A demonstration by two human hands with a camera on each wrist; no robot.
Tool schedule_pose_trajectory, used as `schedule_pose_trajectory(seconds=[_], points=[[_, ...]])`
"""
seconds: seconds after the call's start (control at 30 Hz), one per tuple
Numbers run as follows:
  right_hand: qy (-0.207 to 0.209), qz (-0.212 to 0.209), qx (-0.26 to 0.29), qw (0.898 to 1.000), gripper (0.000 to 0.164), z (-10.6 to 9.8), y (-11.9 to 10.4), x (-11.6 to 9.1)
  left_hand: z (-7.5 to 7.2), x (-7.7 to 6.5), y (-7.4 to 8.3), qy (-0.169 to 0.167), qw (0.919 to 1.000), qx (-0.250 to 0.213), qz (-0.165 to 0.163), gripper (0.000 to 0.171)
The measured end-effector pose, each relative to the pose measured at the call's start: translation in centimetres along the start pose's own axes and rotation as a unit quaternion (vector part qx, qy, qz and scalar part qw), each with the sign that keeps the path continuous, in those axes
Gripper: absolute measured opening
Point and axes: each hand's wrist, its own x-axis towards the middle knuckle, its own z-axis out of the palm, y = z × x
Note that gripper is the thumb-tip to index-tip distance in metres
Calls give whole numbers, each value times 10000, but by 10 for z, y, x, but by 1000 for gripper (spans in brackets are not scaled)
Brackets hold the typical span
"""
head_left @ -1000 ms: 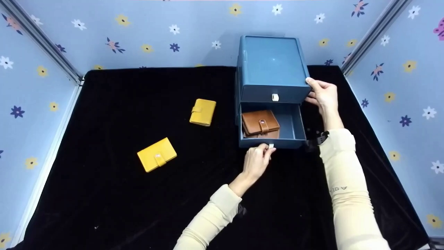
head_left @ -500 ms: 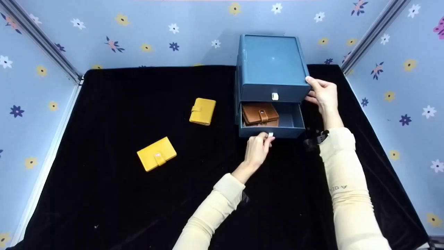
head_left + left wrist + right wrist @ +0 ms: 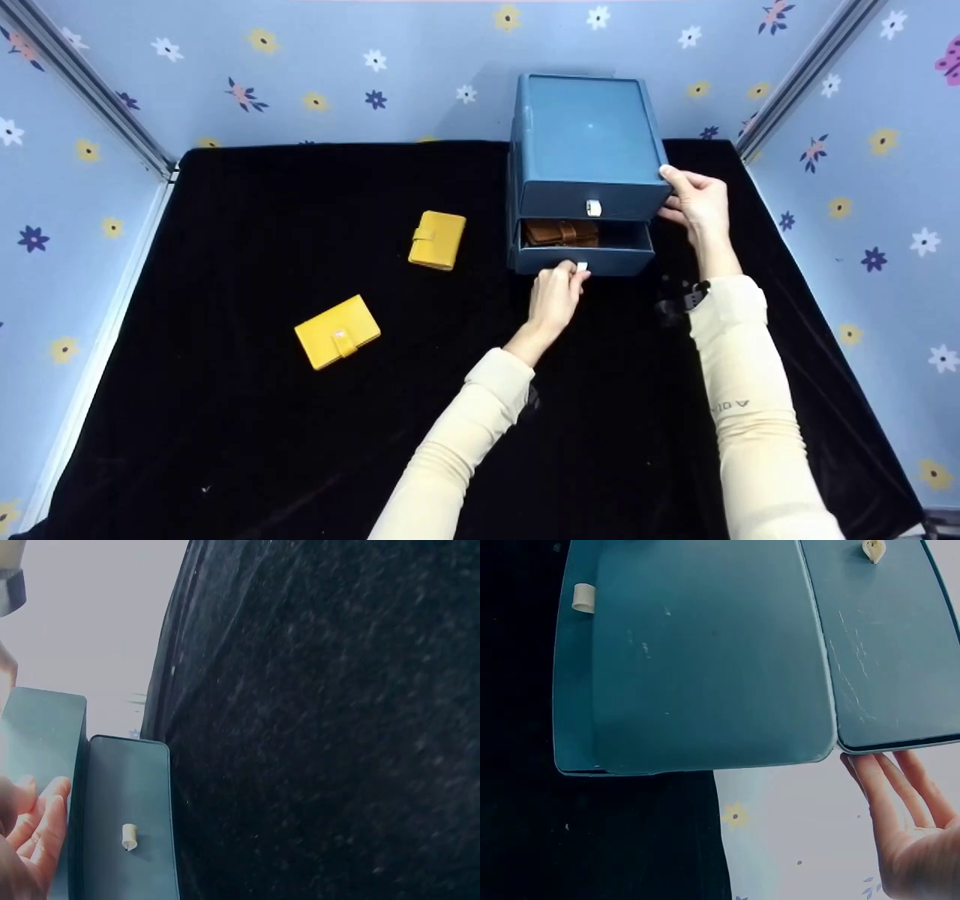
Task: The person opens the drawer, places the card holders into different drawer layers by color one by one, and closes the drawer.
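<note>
Currently, the left hand (image 3: 553, 298) pinches the white tab (image 3: 582, 266) of the lower drawer (image 3: 615, 262) and the right hand (image 3: 703, 211) grips a corner of the blue cabinet (image 3: 592, 127); closing seems the step in hand, calling next for a straight push. The drawer stands partly open at the left hand's one o'clock, the right's eight, brown wallet (image 3: 559, 232) inside. From the left hand, the nearer yellow wallet (image 3: 438, 240) lies at ten o'clock, the farther yellow wallet (image 3: 337, 332) at nine.

Flowered blue walls (image 3: 420, 82) behind and beside black cloth (image 3: 225, 427), perhaps velvet
</note>
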Motion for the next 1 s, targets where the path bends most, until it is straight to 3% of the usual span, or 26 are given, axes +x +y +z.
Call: schedule_pose_trajectory(seconds=[1.0], points=[[7, 78, -17, 10000, 20, 1, -2, 0, 2, 49, 0, -512, 9925, 931, -600, 24]])
